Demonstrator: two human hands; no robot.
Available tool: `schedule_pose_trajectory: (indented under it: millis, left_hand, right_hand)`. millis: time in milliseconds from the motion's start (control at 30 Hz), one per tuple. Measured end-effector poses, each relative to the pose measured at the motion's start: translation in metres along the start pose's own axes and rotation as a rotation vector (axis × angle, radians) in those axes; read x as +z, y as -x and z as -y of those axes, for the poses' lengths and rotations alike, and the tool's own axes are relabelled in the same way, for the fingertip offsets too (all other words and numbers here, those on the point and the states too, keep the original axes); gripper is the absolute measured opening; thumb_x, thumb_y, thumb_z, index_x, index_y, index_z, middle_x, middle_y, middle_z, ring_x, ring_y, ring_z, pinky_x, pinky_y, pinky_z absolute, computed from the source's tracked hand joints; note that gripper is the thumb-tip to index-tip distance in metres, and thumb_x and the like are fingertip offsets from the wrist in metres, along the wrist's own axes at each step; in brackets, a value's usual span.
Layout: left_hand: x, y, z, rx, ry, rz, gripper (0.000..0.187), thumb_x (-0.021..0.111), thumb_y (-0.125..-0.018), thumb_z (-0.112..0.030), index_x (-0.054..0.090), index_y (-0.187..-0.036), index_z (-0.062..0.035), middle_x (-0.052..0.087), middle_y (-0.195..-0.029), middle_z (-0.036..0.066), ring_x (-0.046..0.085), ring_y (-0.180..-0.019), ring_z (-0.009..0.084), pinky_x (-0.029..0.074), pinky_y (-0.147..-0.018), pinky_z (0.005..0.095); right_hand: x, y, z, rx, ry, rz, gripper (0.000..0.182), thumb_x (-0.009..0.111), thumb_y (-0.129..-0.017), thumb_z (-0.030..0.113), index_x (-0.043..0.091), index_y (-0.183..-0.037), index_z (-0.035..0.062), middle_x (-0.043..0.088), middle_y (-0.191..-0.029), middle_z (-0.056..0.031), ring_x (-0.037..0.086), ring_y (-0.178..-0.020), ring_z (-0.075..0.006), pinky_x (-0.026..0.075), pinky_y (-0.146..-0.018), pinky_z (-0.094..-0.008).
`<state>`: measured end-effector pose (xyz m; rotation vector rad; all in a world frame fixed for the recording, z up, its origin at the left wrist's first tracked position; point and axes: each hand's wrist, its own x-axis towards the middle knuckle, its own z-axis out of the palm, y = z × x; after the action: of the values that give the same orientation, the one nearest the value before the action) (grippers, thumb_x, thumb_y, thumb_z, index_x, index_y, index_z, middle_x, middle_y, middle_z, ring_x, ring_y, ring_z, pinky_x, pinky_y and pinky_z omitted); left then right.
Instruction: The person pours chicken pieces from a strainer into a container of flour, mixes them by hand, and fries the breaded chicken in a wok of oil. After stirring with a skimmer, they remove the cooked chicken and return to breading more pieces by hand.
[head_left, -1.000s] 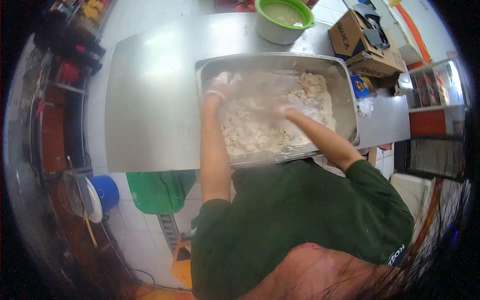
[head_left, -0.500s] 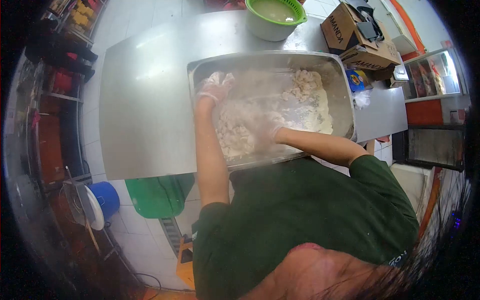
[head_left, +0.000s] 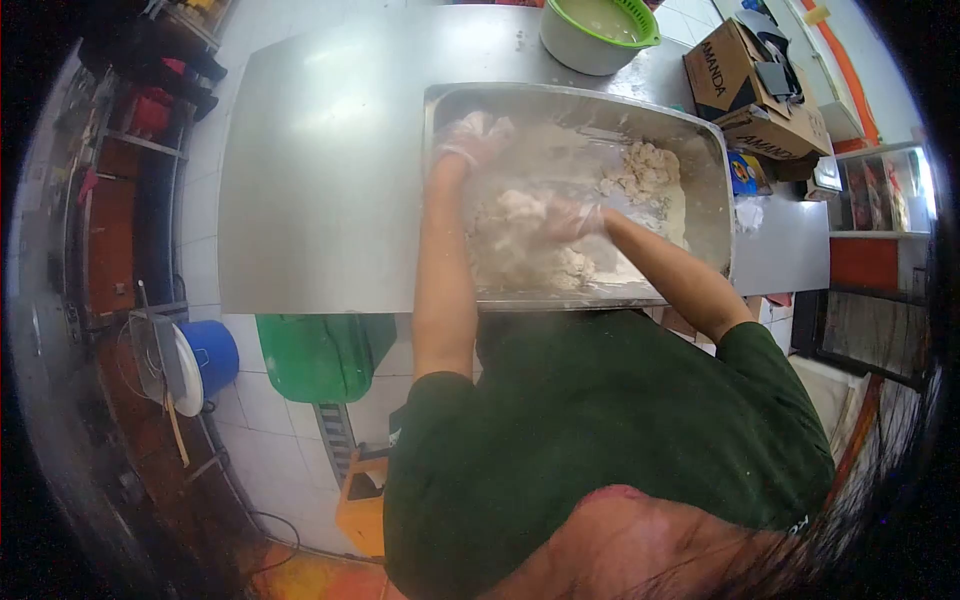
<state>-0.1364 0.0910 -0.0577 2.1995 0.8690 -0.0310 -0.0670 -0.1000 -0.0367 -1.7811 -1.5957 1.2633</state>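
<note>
A large metal tray [head_left: 711, 190] holds white flour and flour-coated pieces, whose kind I cannot make out. My left hand [head_left: 475, 140], in a clear plastic glove, is inside the tray near its far left corner; flour haze blurs its fingers. My right hand [head_left: 575, 218], gloved too, is over the middle of the tray, smeared by motion. Floury pieces [head_left: 522, 207] lie or fly just left of its fingertips. Another heap of coated pieces [head_left: 646, 172] sits at the tray's right side, with loose flour beside it.
The tray stands on a steel table [head_left: 320, 180]. Behind it is a white tub with a green basket [head_left: 600, 50]. Cardboard boxes [head_left: 750, 95] and a blue packet [head_left: 745, 172] stand at the right. A green bin [head_left: 320, 360] and a blue bucket [head_left: 212, 360] are below left.
My right hand has risen from the heap at the near left, and floury pieces have shifted with it. My left hand stays near the far left corner. The whole view has shifted slightly.
</note>
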Motion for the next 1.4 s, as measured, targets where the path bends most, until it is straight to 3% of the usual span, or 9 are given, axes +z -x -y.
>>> schedule_pose_trajectory:
  millis: [33,67,400,467,567,700,1100,1267,1400]
  left_hand:
    - [-0.005,0.004,-0.005,-0.025,-0.002,0.031,0.074,0.046,-0.082,-0.061,0.042,-0.132,-0.0071,0.045,-0.133,0.016,0.042,-0.123,0.0309,0.034,-0.101,0.0361]
    - [-0.008,0.006,-0.010,-0.048,-0.004,0.063,0.073,0.046,-0.082,-0.060,0.042,-0.132,-0.0072,0.045,-0.133,0.015,0.042,-0.123,0.0308,0.034,-0.101,0.0362]
    - [0.009,-0.008,0.006,0.059,-0.018,0.028,0.072,0.046,-0.084,-0.057,0.039,-0.134,-0.0058,0.042,-0.137,0.014,0.039,-0.126,0.0304,0.032,-0.103,0.0359]
    - [0.000,0.003,-0.002,0.047,0.020,0.067,0.074,0.039,-0.084,-0.058,0.041,-0.132,-0.0012,0.039,-0.137,0.018,0.037,-0.127,0.0302,0.029,-0.105,0.0355]
    - [-0.004,0.004,-0.007,0.032,-0.044,0.056,0.075,0.048,-0.082,-0.058,0.040,-0.133,-0.0034,0.042,-0.136,0.015,0.040,-0.125,0.0300,0.032,-0.103,0.0349]
    - [0.000,0.002,-0.004,0.022,0.034,0.031,0.075,0.049,-0.081,-0.059,0.043,-0.132,-0.0044,0.045,-0.134,0.015,0.042,-0.123,0.0295,0.034,-0.102,0.0345]
    - [-0.011,0.009,-0.014,-0.023,-0.042,0.030,0.073,0.047,-0.080,-0.061,0.047,-0.129,-0.0064,0.048,-0.130,0.015,0.045,-0.121,0.0302,0.035,-0.100,0.0351]
    - [-0.013,0.012,-0.016,-0.007,0.017,0.022,0.074,0.046,-0.080,-0.062,0.047,-0.129,-0.0067,0.050,-0.129,0.015,0.046,-0.120,0.0307,0.035,-0.100,0.0358]
    - [-0.008,0.006,-0.011,-0.066,0.064,0.030,0.073,0.048,-0.080,-0.061,0.046,-0.130,-0.0070,0.050,-0.129,0.015,0.046,-0.120,0.0306,0.035,-0.100,0.0354]
  right_hand:
    - [-0.010,0.003,-0.001,0.241,-0.038,0.145,0.040,0.067,-0.074,0.019,0.058,-0.111,0.0111,0.064,-0.094,-0.0134,0.060,-0.082,-0.0236,0.049,-0.077,-0.0333]
    - [-0.004,-0.002,-0.012,0.073,0.181,-0.057,0.037,0.064,-0.075,0.017,0.058,-0.111,0.0083,0.065,-0.086,-0.0140,0.059,-0.077,-0.0247,0.050,-0.072,-0.0340]
    - [-0.029,-0.004,0.009,0.161,0.236,0.071,0.053,0.053,-0.076,0.012,0.043,-0.128,0.0061,0.060,-0.096,-0.0211,0.058,-0.081,-0.0295,0.048,-0.073,-0.0377]
    - [-0.032,-0.010,0.048,0.342,0.616,0.373,0.067,0.060,-0.077,0.031,0.036,-0.137,0.0129,0.039,-0.137,-0.0188,0.050,-0.112,-0.0318,0.045,-0.090,-0.0385]
    - [0.022,-0.038,-0.016,-0.020,0.425,-0.089,0.086,0.064,-0.071,0.043,0.024,-0.142,0.0156,0.023,-0.146,-0.0151,0.036,-0.126,-0.0349,0.039,-0.097,-0.0456]
    - [0.044,-0.053,0.065,0.289,0.805,0.324,0.097,0.071,-0.061,0.046,0.026,-0.142,0.0154,0.026,-0.145,-0.0162,0.033,-0.129,-0.0346,0.035,-0.099,-0.0509]
    - [0.075,-0.049,-0.001,-0.015,0.915,-0.023,0.073,0.065,-0.068,0.027,0.037,-0.135,0.0277,0.052,-0.117,-0.0201,0.058,-0.099,-0.0328,0.046,-0.082,-0.0413]
    - [0.034,-0.066,-0.048,0.088,-0.096,0.026,0.057,0.062,-0.073,0.030,0.050,-0.125,0.0112,0.060,-0.097,-0.0171,0.059,-0.091,-0.0256,0.048,-0.077,-0.0351]
    - [-0.026,-0.022,0.007,0.317,0.073,0.063,0.042,0.064,-0.073,0.041,0.065,-0.089,0.0021,0.063,-0.081,-0.0171,0.059,-0.072,-0.0264,0.048,-0.066,-0.0374]
